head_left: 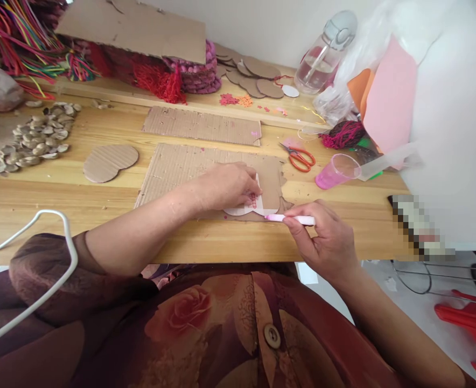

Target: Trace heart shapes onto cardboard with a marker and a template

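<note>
In the head view, my left hand [236, 186] lies over a cut cardboard template [269, 196] with a whitish strip and red print, its fingers apart and pressing it down. Part of the template is hidden under that hand; its lower edge is curved. Beneath it is a larger corrugated cardboard sheet [177, 170]. My right hand [322, 237] is closed round a white marker pen [298, 220], whose pink tip meets the template's lower edge. A heart-shaped cardboard piece [111, 163] lies to the left.
Orange-handled scissors [301, 159] and a pink cup [337, 171] stand right of the sheet. Behind it lie a cardboard strip [201, 125] and cardboard discs [262, 75]. Shells [40, 137] are heaped at left; a water bottle [322, 54] is at the back. A white cable [66, 237] crosses front left.
</note>
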The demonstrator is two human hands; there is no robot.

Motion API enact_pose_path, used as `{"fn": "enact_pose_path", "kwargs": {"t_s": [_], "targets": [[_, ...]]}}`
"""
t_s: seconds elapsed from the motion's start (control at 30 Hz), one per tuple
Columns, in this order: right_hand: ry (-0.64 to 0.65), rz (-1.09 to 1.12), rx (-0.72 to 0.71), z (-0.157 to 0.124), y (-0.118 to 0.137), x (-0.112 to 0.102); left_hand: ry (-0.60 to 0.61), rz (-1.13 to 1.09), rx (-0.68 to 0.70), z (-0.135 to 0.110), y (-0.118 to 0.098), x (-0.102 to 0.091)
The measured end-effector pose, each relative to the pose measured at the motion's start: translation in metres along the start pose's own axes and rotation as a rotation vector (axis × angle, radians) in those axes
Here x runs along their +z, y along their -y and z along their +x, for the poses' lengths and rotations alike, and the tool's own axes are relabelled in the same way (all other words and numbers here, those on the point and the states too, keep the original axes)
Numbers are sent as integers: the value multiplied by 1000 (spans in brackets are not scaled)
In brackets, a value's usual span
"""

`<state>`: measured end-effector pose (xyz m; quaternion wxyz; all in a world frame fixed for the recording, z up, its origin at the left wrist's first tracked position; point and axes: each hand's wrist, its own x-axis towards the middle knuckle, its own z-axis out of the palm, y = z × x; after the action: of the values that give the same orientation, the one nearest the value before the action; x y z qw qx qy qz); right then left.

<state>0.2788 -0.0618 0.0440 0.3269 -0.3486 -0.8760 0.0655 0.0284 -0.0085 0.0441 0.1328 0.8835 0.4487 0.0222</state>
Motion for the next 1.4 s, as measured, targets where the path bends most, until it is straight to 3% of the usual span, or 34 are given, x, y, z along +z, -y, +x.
{"fn": "enact_pose_path", "kwargs": {"t_s": [0.23,0.4,0.73,0.93,1.4], "targets": [[-39,-64,0,-3,-15,-11,-34,-14,42,0,7,6],[-35,-46,11,0,-10,-16,-28,-21,36,0,6,4],[11,49,-98,13,4,15,12,-37,-36,-2,-3,-5],[9,47,-108,11,2,20,-8,-45,-8,-2,-2,-4],[8,-15,-22,-10,-22,-10,-46,-63,35,0,6,5]]}}
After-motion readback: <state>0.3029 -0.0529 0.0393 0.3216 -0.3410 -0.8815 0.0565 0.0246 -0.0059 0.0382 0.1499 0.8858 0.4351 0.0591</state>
